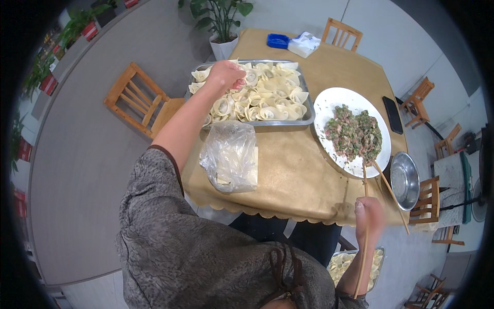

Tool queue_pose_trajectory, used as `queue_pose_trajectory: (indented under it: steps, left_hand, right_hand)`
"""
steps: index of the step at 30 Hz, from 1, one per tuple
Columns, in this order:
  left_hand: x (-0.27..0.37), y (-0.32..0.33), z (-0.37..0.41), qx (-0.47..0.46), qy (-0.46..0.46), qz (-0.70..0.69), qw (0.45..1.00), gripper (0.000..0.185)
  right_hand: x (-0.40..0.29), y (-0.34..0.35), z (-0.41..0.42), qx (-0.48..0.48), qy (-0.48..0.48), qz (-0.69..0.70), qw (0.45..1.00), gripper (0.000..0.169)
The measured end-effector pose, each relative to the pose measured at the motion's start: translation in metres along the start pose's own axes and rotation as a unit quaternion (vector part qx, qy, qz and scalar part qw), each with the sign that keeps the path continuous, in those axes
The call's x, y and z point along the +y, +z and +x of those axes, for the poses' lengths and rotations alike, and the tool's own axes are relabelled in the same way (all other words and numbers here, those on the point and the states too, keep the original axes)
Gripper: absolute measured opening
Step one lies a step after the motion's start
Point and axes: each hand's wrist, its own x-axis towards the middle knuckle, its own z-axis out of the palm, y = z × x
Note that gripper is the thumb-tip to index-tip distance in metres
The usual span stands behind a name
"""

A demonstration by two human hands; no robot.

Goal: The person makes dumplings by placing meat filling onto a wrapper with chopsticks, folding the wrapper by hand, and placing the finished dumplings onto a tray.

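Note:
My left hand (227, 77) is over the left part of a metal tray (311, 117), its fingers curled together among folded wontons (266, 112). Whether it holds one is hidden by the hand itself. Blurred, my right hand (369, 216) is closed around one wooden chopstick (362, 266) at the table's front edge. That chopstick's tip is at the minced filling (351, 133) on a white plate (326, 106). A second chopstick (393, 197) leans from the filling over the plate's rim, apart from my fingers. Square wrappers (252, 170) lie partly inside a clear plastic bag (227, 148).
A steel bowl (405, 181) stands right of the plate, near a black phone (392, 114). At the back are a blue container (278, 41) and a white bag (305, 44). Another wonton tray (341, 266) sits low at right. A wooden chair (142, 100) stands left.

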Motion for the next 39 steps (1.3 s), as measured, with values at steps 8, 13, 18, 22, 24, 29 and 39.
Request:
queue_pose_trajectory:
  steps: [8,13,18,22,24,29,39]
  left_hand:
    - [0.002,-0.005,-0.012,0.065,0.101,0.284,0.951,0.022]
    - [0.008,-0.02,-0.02,0.066,0.093,0.254,0.961,0.021]
    - [0.033,-0.04,-0.064,0.048,0.123,0.161,0.978,0.016]
    - [0.052,-0.062,-0.138,-0.276,0.092,0.194,0.937,0.014]
    - [0.045,-0.061,-0.171,-0.362,0.145,0.286,0.875,0.013]
    - [0.013,-0.036,-0.205,-0.288,0.197,0.388,0.853,0.017]
    - [-0.015,-0.025,-0.185,-0.368,0.231,0.452,0.779,0.03]
  right_hand:
    - [0.002,-0.005,-0.01,0.0,0.002,-0.004,1.0,0.007]
    - [0.002,-0.004,-0.017,-0.001,0.015,0.029,0.999,0.007]
    - [0.004,-0.012,-0.025,0.011,0.034,0.034,0.999,0.007]
    - [0.011,-0.018,-0.035,0.027,0.076,0.066,0.995,0.007]
    - [0.014,-0.017,-0.037,0.019,0.078,0.066,0.995,0.008]
    - [0.004,-0.008,-0.039,0.001,0.052,0.094,0.994,0.007]
    - [0.007,-0.012,-0.055,0.014,0.04,0.125,0.991,0.013]
